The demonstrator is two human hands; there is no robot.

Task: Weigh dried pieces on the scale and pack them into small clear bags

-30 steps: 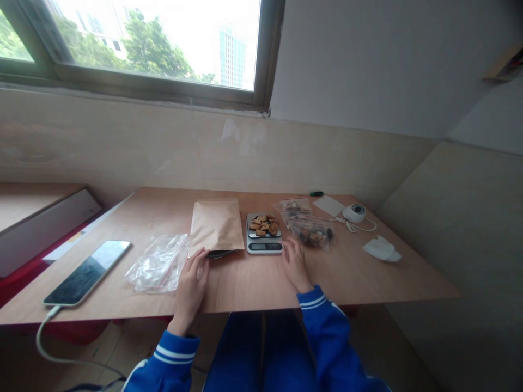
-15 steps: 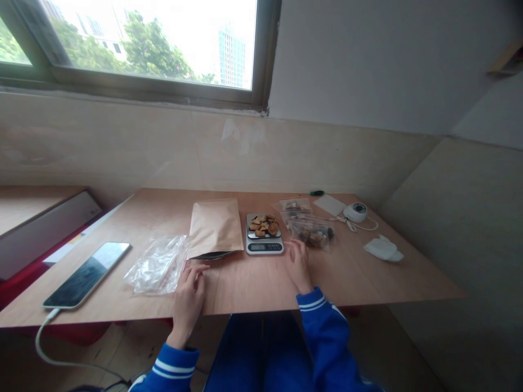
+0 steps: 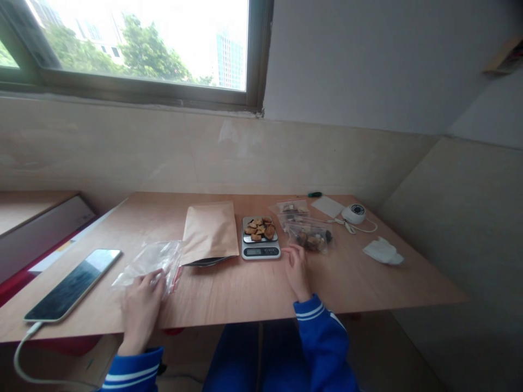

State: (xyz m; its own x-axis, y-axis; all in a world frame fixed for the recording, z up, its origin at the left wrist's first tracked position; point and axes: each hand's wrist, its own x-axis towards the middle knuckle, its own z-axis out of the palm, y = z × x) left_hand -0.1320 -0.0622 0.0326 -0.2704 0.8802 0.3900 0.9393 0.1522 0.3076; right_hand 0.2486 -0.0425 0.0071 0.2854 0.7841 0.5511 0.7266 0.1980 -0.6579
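My left hand [image 3: 143, 307] is on a crumpled clear zip bag [image 3: 141, 261] with a red seal line, its bent fingers closed on the plastic. To the right of that bag lies a brown kraft pouch [image 3: 210, 231], its dark mouth toward me. Dried brown slices [image 3: 259, 228] are heaped on the plate of a small white digital scale [image 3: 261, 253]. Beside the scale's front right corner, my right hand [image 3: 297, 272] rests on the table with loosely bent fingers apart and nothing in them. Its fingertips are close to the scale's edge.
Clear zip bags with dark dried pieces [image 3: 312, 239] lie right of the scale. Behind are a green-handled tool [image 3: 315, 194], a white card [image 3: 327, 207] and a white corded device [image 3: 353, 214]. A crumpled tissue [image 3: 383, 251] is farther right, a cabled phone [image 3: 73, 286] at left.
My left hand has moved left from in front of the pouch onto the clear zip bag, which has shifted shape. My right hand stays by the scale. The view has shifted slightly.
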